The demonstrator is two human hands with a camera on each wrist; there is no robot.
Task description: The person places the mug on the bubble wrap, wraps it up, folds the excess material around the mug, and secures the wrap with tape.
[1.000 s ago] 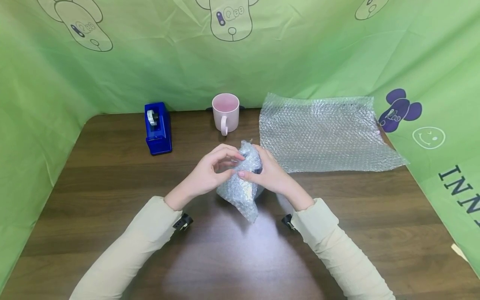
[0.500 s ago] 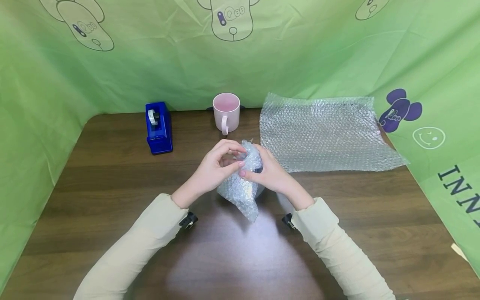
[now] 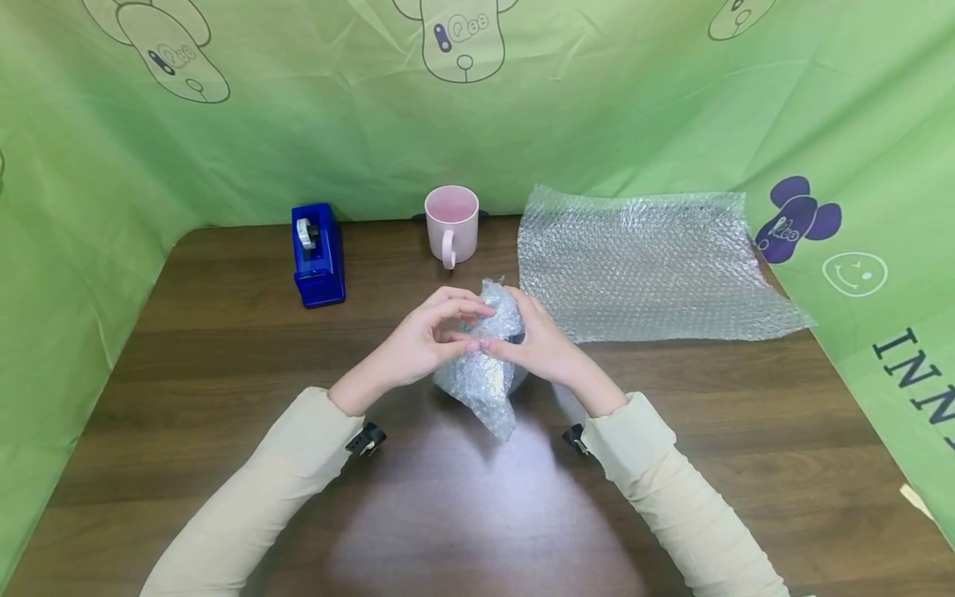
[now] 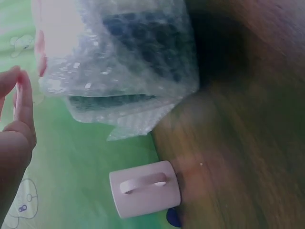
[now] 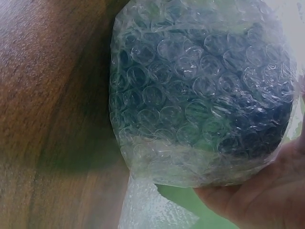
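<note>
A bundle of bubble wrap (image 3: 477, 385) lies in front of me at mid-table, with a loose corner pointing towards me. Through its bubbles a dark thing (image 5: 190, 81) shows in the right wrist view. My right hand (image 3: 550, 355) grips the bundle from the right, thumb across the top and fingers round the far side. On the other side my left hand (image 3: 414, 342) bends its fingers over the upper left of the wrap. In the left wrist view the left hand's thumb and a fingertip (image 4: 26, 81) meet beside the bundle; I cannot tell what they pinch.
Behind the bundle stands a pink mug (image 3: 451, 228), handle towards me. To its left is a blue tape dispenser (image 3: 319, 261) with a roll. A flat bubble wrap sheet (image 3: 642, 269) lies at the back right. Green cloth (image 3: 336, 141) borders the brown table (image 3: 224, 365).
My left hand shifts right along the wrap, then back left, its thumb sliding down towards the right thumb. The right hand keeps its grip and the bundle stays in place.
</note>
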